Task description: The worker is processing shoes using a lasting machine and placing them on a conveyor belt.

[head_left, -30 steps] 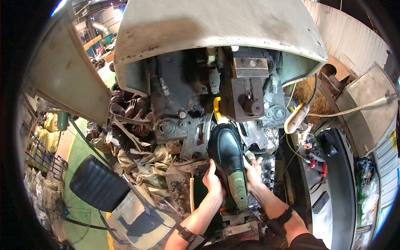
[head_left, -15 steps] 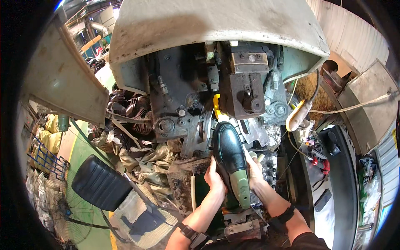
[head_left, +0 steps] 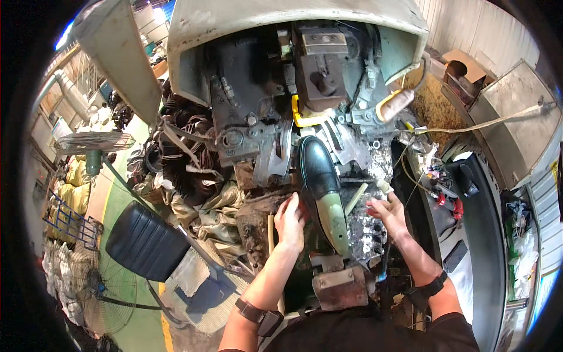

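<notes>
A black leather shoe upper (head_left: 316, 167) stretched on a green last (head_left: 332, 220) rests in the middle of the machine, toe pointing away. Its toe lies near a yellow guard (head_left: 302, 114) and between metal plates. My left hand (head_left: 290, 224) is open beside the shoe's left side, fingertips close to it; whether they touch is unclear. Off to the right, apart from the shoe, my right hand (head_left: 389, 216) has its fingers loosely spread. A pale knob (head_left: 384, 186) is just beyond those fingers, and a pale rod (head_left: 356, 199) lies between that hand and the shoe.
A dark metal block (head_left: 322, 76) overhangs the toe under a light hood (head_left: 293, 12). Near my body is a worn metal support (head_left: 340, 287). A black chair (head_left: 146, 240) and a fan (head_left: 94, 144) stand left. A yellow-and-white handheld device (head_left: 394, 105) hangs at right.
Both hands have let go of the shoe and moved apart, the right one farther out. The shoe now sits in the machine, and my view has shifted.
</notes>
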Tool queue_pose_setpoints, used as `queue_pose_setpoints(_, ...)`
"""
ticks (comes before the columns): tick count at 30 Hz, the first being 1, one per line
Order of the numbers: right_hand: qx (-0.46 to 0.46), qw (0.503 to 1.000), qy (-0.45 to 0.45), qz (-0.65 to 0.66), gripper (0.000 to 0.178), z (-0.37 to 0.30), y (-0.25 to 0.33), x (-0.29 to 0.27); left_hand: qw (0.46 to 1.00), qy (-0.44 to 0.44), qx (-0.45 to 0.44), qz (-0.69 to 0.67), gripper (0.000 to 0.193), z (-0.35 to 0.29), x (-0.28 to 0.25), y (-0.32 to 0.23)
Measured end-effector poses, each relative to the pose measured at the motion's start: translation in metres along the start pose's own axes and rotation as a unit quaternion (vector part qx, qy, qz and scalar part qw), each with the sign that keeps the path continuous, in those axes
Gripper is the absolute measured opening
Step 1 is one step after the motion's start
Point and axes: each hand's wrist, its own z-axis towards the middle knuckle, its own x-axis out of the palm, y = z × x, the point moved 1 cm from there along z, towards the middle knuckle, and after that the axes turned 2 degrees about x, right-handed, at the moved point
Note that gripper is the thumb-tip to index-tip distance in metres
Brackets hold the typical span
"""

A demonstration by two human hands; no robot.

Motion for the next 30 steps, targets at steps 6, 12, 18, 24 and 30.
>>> queue_pose_setpoints(6, -0.051, 0.963, 0.058, -0.258, 0.051, -0.031, -0.021, -0.005, 0.985, 0.035, 0.108, 0.131, 0.047, -0.039, 0.017, -0.004)
queue_pose_setpoints(12, -0.104, 0.878, 0.020, -0.467, 0.055, -0.040, -0.041, -0.001, 0.934, 0.086, 0.239, 0.252, 0.074, -0.058, 0.050, 0.018)
queue_pose_setpoints(18, -0.148, 0.903, -0.014, -0.403, 0.031, -0.045, -0.037, 0.002, 0.805, 0.030, 0.392, 0.444, 0.093, -0.059, 0.054, 0.034)
queue_pose_setpoints(24, -0.147, 0.927, -0.017, -0.345, 0.031, -0.044, -0.043, -0.004, 0.858, 0.078, 0.340, 0.376, 0.095, -0.054, 0.049, 0.043)
queue_pose_setpoints(30, -0.135, 0.942, -0.012, -0.306, 0.035, -0.043, -0.044, -0.006, 0.874, 0.092, 0.342, 0.332, 0.092, -0.063, 0.057, 0.041)
